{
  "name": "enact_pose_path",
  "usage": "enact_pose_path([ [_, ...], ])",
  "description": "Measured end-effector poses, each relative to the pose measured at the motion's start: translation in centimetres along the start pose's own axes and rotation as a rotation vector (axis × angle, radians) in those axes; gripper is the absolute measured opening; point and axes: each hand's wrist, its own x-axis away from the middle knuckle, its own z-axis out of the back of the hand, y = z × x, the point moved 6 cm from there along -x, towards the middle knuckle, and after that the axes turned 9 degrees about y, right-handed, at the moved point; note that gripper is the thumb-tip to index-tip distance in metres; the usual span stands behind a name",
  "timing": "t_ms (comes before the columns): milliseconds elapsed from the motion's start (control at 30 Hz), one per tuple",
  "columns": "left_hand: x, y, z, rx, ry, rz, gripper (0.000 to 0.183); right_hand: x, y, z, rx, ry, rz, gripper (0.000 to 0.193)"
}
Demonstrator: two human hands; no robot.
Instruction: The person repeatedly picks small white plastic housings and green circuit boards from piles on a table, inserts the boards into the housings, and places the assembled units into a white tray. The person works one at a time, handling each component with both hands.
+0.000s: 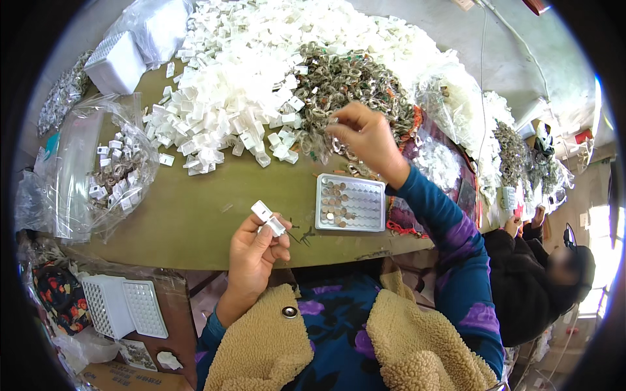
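My left hand, low over the green table, has its fingers closed around a small white plastic case that looks opened up. Farther off to the right, my right hand pinches thumb and forefinger together at the near edge of a pile of small greyish looped parts. Something thin and pale shows at those fingertips, too small to make out. Below my right wrist lies a white compartment tray, with several small round discs in its left part.
A large heap of white plastic pieces covers the table's far side. At left sits a clear bag with mixed parts beside it. White trays stand at far left; others rest lower left. A co-worker sits at right.
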Motion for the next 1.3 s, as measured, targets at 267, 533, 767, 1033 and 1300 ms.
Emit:
enact_pose_path([
  [267, 0.5, -0.4, 0.3, 0.068, 0.022, -0.018, 0.025, -4.9, 0.9, 4.4, -0.648, 0.227, -0.345, 0.014],
  [533, 1.3, 0.0, 0.2, 0.046, 0.014, -0.051, 0.024, 3.2, -6.7, 3.0, -0.764, -0.087, -0.212, 0.02],
  [767, 2.6, -1.6, -1.0, 0.005, -0.048, 0.033, 0.024, 16.1, -8.9, -3.8, -0.514, -0.454, -0.476, 0.053],
  [1033, 3.2, -2.0, -2.0, -0.153, -0.05, -0.054, 0.025, 17.8, -6.5, -2.9, -0.539, -0.162, -0.451, 0.032],
  [1300, 3.7, -2.0, -3.2, -0.337, -0.035, -0.28, 0.027, 19.1, -5.1, -1.3, -0.682, -0.116, -0.632, 0.005],
])
